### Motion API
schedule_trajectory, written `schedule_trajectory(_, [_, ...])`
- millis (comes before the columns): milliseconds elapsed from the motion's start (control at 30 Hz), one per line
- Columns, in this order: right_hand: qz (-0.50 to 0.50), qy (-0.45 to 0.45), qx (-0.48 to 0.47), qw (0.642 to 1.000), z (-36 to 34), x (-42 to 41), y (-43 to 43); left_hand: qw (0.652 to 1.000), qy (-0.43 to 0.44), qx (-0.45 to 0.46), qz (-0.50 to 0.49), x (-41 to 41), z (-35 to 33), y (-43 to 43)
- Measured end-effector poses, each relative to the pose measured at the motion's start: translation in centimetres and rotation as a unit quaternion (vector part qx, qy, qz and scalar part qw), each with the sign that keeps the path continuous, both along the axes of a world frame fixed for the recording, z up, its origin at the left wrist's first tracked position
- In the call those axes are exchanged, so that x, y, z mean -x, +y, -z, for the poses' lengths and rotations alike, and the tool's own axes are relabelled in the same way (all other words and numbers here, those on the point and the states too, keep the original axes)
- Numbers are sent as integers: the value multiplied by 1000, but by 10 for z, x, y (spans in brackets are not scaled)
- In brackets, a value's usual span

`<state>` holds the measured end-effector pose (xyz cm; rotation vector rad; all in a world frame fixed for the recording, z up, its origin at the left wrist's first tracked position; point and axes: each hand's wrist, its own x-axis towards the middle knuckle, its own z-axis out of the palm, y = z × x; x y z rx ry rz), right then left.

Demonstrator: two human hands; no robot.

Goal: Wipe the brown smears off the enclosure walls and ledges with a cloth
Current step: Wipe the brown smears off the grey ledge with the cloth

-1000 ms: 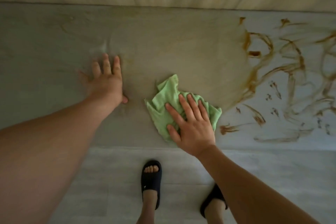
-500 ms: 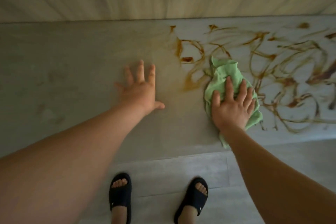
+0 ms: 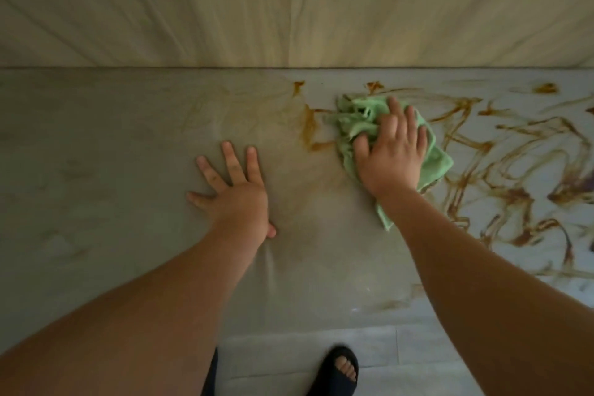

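two bare hands show: the left hand (image 3: 239, 199) lies flat with its fingers spread on the grey ledge (image 3: 96, 190), and the right hand (image 3: 393, 151) presses on one crumpled light-green cloth (image 3: 352, 120) near the ledge's far edge. one ledge, one pale beige wall (image 3: 289, 6) rising behind it. the brown smears (image 3: 501, 151) toward the ledge's right end are a tangle of many looping streaks, too run together to count. one black open-toed sandal (image 3: 337, 370) shows fully on the grey floor (image 3: 401, 350); a dark sliver beside the left forearm cannot be told.
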<state>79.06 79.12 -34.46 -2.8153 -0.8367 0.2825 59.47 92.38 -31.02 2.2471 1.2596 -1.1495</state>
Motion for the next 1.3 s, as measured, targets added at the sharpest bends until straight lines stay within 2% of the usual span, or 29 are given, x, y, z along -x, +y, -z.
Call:
schedule_trajectory(100, [94,22,-21,995,-4,-4,42,1000,4,4,3,-2,3,1])
schedule_trajectory(200, [79,28,-27,996,-5,10,85,1000,3,10,-2,-4,6,2])
schedule_trajectory(267, [14,28,-13,999,-7,29,108,1000,9,11,-4,-5,7,3])
schedule_trajectory(333, [-110,25,8,994,-10,52,123,1000,15,11,-4,-6,6,2])
schedule_trajectory(433, [-330,11,-4,944,-7,68,124,1000,22,8,4,-7,7,1])
schedule_trajectory(500, [-388,-14,-20,921,-2,49,112,1000,21,13,1,-6,7,2])
schedule_trajectory(533, [-385,-24,-11,923,-1,34,101,1000,18,14,1,-6,8,2])
schedule_trajectory(600, [-319,-37,13,947,1,5,72,1000,11,11,3,-5,9,4])
schedule_trajectory(700, [-133,-54,6,990,-1,-20,24,1000,11,8,0,-5,10,4])
schedule_trajectory(767, [-29,-45,12,999,0,-11,10,1000,11,7,-6,-7,10,2])
schedule_trajectory(833, [10,-21,13,1000,-1,11,14,1000,11,4,-12,-8,8,2])
schedule_trajectory(900, [-17,-18,4,1000,0,44,13,1000,6,-3,-16,-8,6,1])
schedule_trajectory(967, [-93,-33,-4,995,2,80,-3,1000,-6,-15,-16,-6,4,-1])
schedule_trajectory(1033, [-160,-34,-18,986,2,112,-32,999,-20,-27,-19,-1,1,-4])
schedule_trajectory(1133, [-207,-22,-39,977,-1,150,-91,998,-40,-57,-6,8,-5,-12])
schedule_trajectory(1233, [-262,-15,-22,965,-2,155,-156,996,-34,-82,-5,12,-15,-27])
schedule_trajectory(1300, [-260,-22,-6,965,-1,127,-199,997,-35,-75,7,4,-22,-43])
